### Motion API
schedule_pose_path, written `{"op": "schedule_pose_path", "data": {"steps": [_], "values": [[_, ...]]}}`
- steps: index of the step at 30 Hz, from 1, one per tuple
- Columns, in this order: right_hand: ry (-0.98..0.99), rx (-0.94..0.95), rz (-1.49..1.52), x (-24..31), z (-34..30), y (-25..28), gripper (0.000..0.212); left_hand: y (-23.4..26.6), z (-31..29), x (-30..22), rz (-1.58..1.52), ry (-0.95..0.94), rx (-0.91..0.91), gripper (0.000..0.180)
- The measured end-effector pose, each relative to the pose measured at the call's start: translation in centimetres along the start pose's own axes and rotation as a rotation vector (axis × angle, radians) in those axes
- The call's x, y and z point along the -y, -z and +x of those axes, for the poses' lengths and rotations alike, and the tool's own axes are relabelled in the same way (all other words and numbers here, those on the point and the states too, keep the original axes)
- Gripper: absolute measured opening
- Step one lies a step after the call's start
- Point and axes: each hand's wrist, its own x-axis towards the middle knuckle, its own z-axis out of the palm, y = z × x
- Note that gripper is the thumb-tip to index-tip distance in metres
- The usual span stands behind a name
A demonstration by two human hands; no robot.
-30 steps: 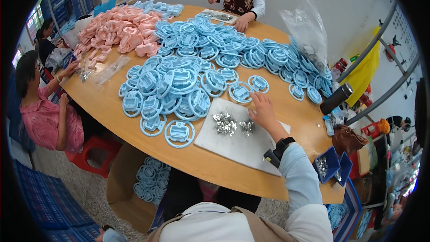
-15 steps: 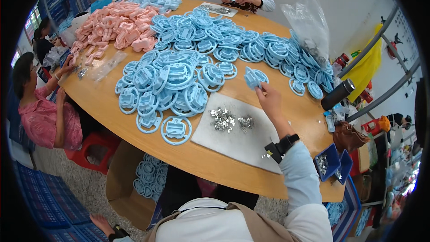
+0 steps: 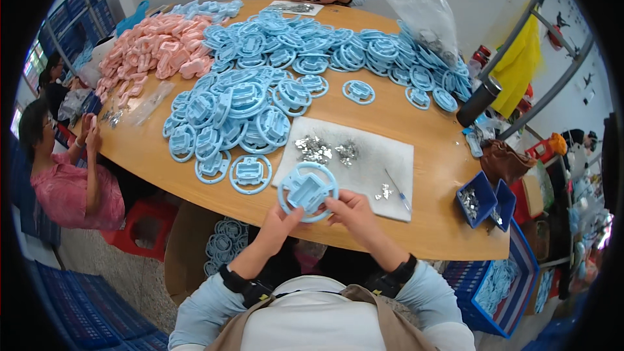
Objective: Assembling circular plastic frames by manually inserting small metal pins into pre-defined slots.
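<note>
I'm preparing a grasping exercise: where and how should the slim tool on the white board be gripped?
The slim tool is probably best pinched by its blue handle, the right hand, once free, coming from the near right: on the white board, that end lies nearer, the thin shaft slanting away leftward.

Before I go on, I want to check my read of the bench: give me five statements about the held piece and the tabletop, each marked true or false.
1. The left hand and right hand both hold one blue ring-framed piece. True.
2. The thin tool lies left of the white mat. False: the thin tool lies on the white mat, near its right edge.
3. Two heaps of small metal parts sit on the mat. True.
4. The pink pieces are heaped at the table's right end. False: the pink pieces are toward its far left.
5. A blue bin near the table's right end holds metal parts. True.
</note>
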Motion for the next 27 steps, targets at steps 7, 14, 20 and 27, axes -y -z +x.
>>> {"op": "schedule_pose_path", "data": {"steps": [7,14,20,27], "values": [[0.522,-0.238,-1.102,-1.8,5.3,5.3,0.020,0.3,-0.2,-1.5,-0.240,0.054,-0.130,0.033],[0.572,0.006,-1.539,-0.8,10.5,5.3,0.010,2.9,-0.8,-1.8,-0.152,0.120,-0.173,0.032],[0.530,0.061,-1.512,-0.8,11.4,6.1,0.009,3.4,0.6,-2.2,-0.138,0.092,-0.189,0.029],[0.450,0.050,-1.384,0.3,11.3,6.2,0.010,2.4,1.8,-1.4,-0.092,0.126,-0.151,0.030]]}}
